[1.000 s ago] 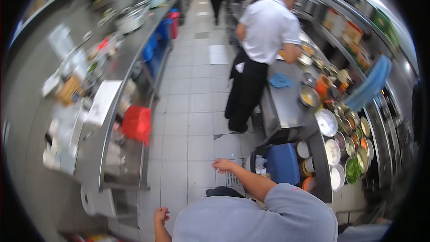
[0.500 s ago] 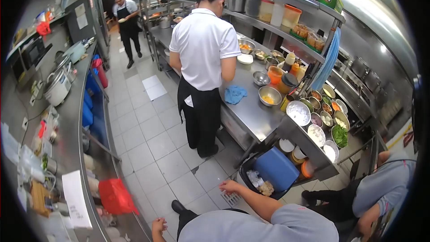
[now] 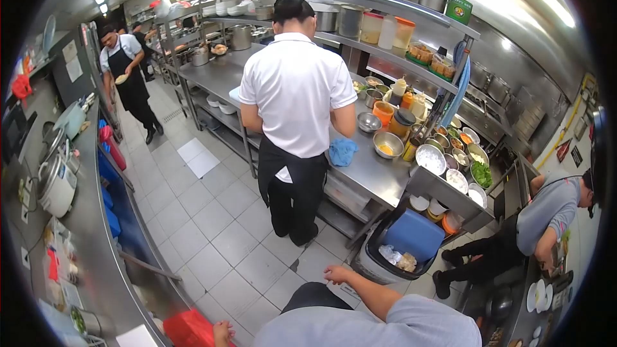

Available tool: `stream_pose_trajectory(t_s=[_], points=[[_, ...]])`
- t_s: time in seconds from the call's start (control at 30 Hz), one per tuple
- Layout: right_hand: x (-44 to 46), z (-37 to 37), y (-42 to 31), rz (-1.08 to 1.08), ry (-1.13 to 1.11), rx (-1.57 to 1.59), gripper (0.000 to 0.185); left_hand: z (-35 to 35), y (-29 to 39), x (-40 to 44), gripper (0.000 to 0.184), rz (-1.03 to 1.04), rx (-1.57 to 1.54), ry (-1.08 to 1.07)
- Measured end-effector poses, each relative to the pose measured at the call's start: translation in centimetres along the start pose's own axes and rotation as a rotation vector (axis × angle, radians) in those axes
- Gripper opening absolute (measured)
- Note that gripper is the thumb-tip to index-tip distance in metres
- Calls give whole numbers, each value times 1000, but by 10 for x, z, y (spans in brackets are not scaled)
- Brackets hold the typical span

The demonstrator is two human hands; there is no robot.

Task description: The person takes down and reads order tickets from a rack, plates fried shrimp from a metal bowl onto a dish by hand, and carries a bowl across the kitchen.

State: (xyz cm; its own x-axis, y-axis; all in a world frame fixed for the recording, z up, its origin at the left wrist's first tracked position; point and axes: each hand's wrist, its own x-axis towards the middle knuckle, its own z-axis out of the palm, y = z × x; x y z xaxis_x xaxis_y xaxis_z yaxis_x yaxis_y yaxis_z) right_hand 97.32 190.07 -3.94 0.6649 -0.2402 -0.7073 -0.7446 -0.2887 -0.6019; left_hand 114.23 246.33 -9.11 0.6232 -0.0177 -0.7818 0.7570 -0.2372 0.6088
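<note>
Here, hands [image 3: 337, 274] above kitchen tiles [image 3: 218, 244]; left [image 3: 222, 333] near red bag [image 3: 185, 330], perhaps.

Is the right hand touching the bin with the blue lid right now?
Apart. The head view shows floor between the loosely curled right hand and the bin.

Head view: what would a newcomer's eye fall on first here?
The person in white, back turned at the steel counter in mid-picture, comes first. Next is the blue cloth on that counter, by the person's right side. Low down, the red plastic bag near the wearer's left hand and the blue bin lid beyond the right hand stand out.
</note>
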Motion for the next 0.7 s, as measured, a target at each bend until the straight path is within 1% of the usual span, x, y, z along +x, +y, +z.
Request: stream_pose_trajectory(t_s=[0.07,0.13,0.2,0.23,0.27,0.3,0.33,0.4,0.43,0.5,0.57,0.63,0.7], points=[[9,8,13,118,16,109,44,10,35,21,25,15,55,-27],[14,12,20,134,59,84,38,19,56,42,24,25,101,-45],[40,10,28,209,-25,17,30,27,80,67,23,20,179,-180],[56,9,31,207,-27,16,30,28,94,76,23,21,178,-177],[74,8,32,286,-67,-1,33,28,108,86,24,4,222,-206],[89,4,18,364,-106,-17,37,26,123,103,25,-12,268,-234],[106,2,4,359,-108,-15,37,20,138,119,25,-9,270,-229],[137,-6,-34,349,-80,-4,37,4,173,149,27,-3,356,-221],[160,-9,-55,347,-85,-2,37,-6,193,164,27,-4,357,-216],[208,-11,-105,274,-87,-102,32,-27,231,187,27,-63,306,-194],[248,-20,-179,141,-81,-42,33,-37,278,209,26,-33,295,-146],[313,-25,-243,59,-186,-225,45,-53,317,232,26,-23,276,-75],[324,-33,-324,-42,-150,-83,45,-61,343,262,29,34,202,-66]])
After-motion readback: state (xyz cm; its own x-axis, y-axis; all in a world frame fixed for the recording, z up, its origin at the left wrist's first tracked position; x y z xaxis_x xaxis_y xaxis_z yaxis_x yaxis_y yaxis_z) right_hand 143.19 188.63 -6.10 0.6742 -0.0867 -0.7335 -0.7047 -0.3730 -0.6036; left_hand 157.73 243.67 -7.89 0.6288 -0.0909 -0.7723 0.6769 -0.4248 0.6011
